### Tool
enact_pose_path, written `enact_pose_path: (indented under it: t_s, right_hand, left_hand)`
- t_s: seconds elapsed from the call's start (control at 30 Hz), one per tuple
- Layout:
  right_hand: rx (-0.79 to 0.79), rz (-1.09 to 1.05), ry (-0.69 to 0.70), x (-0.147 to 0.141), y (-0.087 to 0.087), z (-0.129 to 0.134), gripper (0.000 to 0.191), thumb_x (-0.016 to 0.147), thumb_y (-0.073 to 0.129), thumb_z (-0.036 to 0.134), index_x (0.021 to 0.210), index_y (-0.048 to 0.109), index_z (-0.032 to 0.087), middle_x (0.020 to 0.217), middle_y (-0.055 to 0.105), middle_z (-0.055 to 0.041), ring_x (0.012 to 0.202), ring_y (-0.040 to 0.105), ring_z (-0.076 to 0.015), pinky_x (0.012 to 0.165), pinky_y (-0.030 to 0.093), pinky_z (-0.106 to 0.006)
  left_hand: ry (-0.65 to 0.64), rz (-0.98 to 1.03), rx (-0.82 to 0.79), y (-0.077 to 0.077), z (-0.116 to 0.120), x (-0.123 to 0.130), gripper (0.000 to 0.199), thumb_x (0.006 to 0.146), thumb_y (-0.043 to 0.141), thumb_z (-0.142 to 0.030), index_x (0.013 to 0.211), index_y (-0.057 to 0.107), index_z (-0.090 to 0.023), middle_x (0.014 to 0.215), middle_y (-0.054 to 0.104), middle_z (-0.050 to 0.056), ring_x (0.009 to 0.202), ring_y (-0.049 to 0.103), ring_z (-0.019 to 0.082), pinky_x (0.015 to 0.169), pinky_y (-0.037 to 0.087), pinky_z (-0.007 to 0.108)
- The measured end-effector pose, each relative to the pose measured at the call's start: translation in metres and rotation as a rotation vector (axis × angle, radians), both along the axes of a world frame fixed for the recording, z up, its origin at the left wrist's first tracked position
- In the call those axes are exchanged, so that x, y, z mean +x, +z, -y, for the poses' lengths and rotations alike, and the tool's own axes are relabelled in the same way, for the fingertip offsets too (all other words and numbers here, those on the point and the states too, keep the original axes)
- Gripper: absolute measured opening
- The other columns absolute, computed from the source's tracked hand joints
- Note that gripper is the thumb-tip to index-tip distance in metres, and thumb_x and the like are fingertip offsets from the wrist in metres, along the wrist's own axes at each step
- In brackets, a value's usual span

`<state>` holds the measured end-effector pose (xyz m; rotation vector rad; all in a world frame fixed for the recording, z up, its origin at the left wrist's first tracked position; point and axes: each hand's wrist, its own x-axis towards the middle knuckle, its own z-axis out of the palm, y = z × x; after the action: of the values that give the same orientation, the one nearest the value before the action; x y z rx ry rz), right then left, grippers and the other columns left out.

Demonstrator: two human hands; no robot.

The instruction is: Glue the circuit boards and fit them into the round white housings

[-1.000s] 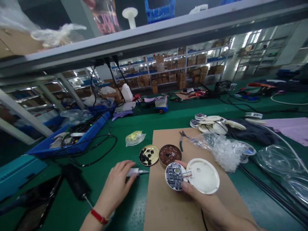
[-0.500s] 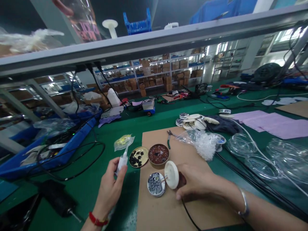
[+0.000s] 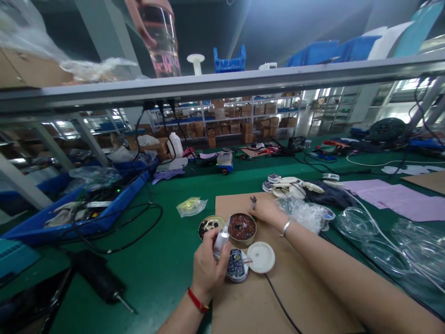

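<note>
My left hand (image 3: 210, 264) is closed around a small white glue bottle (image 3: 221, 243), its nozzle pointing up beside a round tin of reddish-brown material (image 3: 242, 228). Below the nozzle, a round circuit board (image 3: 237, 265) lies partly behind my left fingers. Thin wires join it to a white disc (image 3: 261, 258), which lies flat on the cardboard with a black cable running from it. My right hand (image 3: 267, 211) reaches past the tin and is closed at the pliers (image 3: 253, 201), whose jaws stick out beyond the fingers. The handles are hidden under the hand.
A gold lid with black pieces (image 3: 207, 224) sits left of the tin. Beyond it lies a yellow-filled bag (image 3: 192, 207). Clear plastic bags (image 3: 306, 214) and clear rings (image 3: 361, 232) are at the right. An electric screwdriver (image 3: 100, 280) lies at the lower left.
My right hand has let go of the white disc, which now lies flat, and moved up to the pliers. My left hand has moved right with the bottle, over the board's edge. The view has shifted.
</note>
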<state>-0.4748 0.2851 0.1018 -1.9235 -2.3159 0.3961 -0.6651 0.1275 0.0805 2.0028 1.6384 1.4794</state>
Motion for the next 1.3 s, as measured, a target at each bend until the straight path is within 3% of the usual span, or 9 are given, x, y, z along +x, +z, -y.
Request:
enact_pose_path:
  t_s: [0.13, 0.3, 0.4, 0.5, 0.6, 0.67, 0.9, 1.1, 1.3]
  right_hand:
    - [-0.040, -0.018, -0.014, -0.010, 0.003, -0.015, 0.028, 0.090, 0.061, 0.030, 0.109, 0.060, 0.011, 0.111, 0.061, -0.0109, 0.098, 0.061, -0.0219, 0.086, 0.051, -0.041]
    - [-0.025, -0.346, -0.012, 0.013, 0.023, -0.010, 0.028, 0.094, 0.054, 0.038, 0.105, 0.060, 0.013, 0.098, 0.064, -0.0060, 0.080, 0.063, -0.0165, 0.072, 0.054, -0.034]
    - [0.056, -0.612, -0.027, 0.030, 0.035, 0.017, 0.042, 0.099, 0.030, 0.046, 0.103, 0.057, 0.014, 0.098, 0.064, -0.0086, 0.081, 0.064, -0.0175, 0.072, 0.055, -0.035]
    - [0.154, -0.863, -0.003, 0.038, 0.040, 0.054, 0.048, 0.098, 0.013, 0.047, 0.110, 0.051, 0.020, 0.129, 0.054, -0.0114, 0.116, 0.055, -0.0213, 0.093, 0.050, -0.037]
    - [-0.002, -1.271, 0.160, 0.037, 0.037, 0.087, 0.039, 0.096, 0.025, 0.049, 0.115, 0.051, 0.026, 0.139, 0.048, -0.0072, 0.131, 0.042, -0.0236, 0.104, 0.040, -0.042]
    - [-0.135, -1.400, 0.257, 0.034, 0.032, 0.101, 0.039, 0.095, 0.028, 0.050, 0.116, 0.052, 0.026, 0.132, 0.053, -0.0089, 0.126, 0.047, -0.0258, 0.103, 0.040, -0.045]
    - [0.187, -0.649, 0.475, 0.027, 0.028, 0.123, 0.016, 0.095, 0.047, 0.036, 0.102, 0.054, 0.024, 0.116, 0.052, -0.0085, 0.112, 0.049, -0.0241, 0.096, 0.040, -0.038]
    - [0.140, -0.667, 0.488, 0.022, 0.031, 0.128, 0.016, 0.093, 0.047, 0.033, 0.083, 0.044, 0.022, 0.108, 0.055, -0.0081, 0.104, 0.051, -0.0232, 0.086, 0.042, -0.035]
    - [0.111, -0.678, 0.455, 0.021, 0.028, 0.129, 0.017, 0.091, 0.048, 0.034, 0.083, 0.041, 0.022, 0.098, 0.054, -0.0067, 0.097, 0.052, -0.0233, 0.081, 0.041, -0.035]
  left_hand:
    - [-0.016, -0.029, 0.052, 0.000, 0.000, -0.007, 0.025, 0.087, 0.050, -0.032, 0.109, 0.048, -0.019, 0.092, 0.066, 0.006, 0.075, 0.065, 0.018, 0.068, 0.050, 0.029]
    - [-0.040, -0.011, 0.062, 0.004, 0.003, -0.005, 0.023, 0.088, 0.049, -0.031, 0.108, 0.048, -0.019, 0.091, 0.065, 0.005, 0.076, 0.065, 0.017, 0.067, 0.050, 0.027]
    - [-0.053, 0.022, 0.041, 0.008, 0.005, -0.004, 0.022, 0.088, 0.050, -0.032, 0.106, 0.050, -0.019, 0.091, 0.065, 0.004, 0.076, 0.064, 0.017, 0.067, 0.049, 0.027]
    - [-0.060, 0.093, -0.016, 0.013, 0.006, -0.004, 0.021, 0.088, 0.051, -0.034, 0.104, 0.053, -0.020, 0.087, 0.065, 0.002, 0.072, 0.062, 0.015, 0.066, 0.048, 0.025]
    - [-0.080, 0.108, -0.038, 0.016, 0.008, -0.003, 0.020, 0.087, 0.052, -0.035, 0.101, 0.056, -0.020, 0.085, 0.066, 0.001, 0.071, 0.061, 0.015, 0.065, 0.047, 0.024]
    - [-0.088, 0.078, -0.026, 0.018, 0.010, -0.002, 0.020, 0.087, 0.054, -0.034, 0.101, 0.057, -0.020, 0.085, 0.066, 0.002, 0.072, 0.062, 0.015, 0.065, 0.048, 0.024]
    - [-0.078, -0.042, 0.042, 0.018, 0.009, -0.002, 0.019, 0.085, 0.058, -0.031, 0.103, 0.058, -0.023, 0.087, 0.068, -0.001, 0.073, 0.063, 0.013, 0.066, 0.049, 0.023]
    - [-0.054, -0.058, 0.054, 0.015, 0.007, -0.003, 0.020, 0.085, 0.058, -0.031, 0.104, 0.059, -0.022, 0.091, 0.069, 0.001, 0.078, 0.064, 0.015, 0.068, 0.050, 0.025]
    - [-0.051, -0.062, 0.066, 0.015, 0.007, -0.006, 0.021, 0.085, 0.059, -0.031, 0.104, 0.058, -0.022, 0.091, 0.068, 0.001, 0.077, 0.064, 0.015, 0.068, 0.050, 0.025]
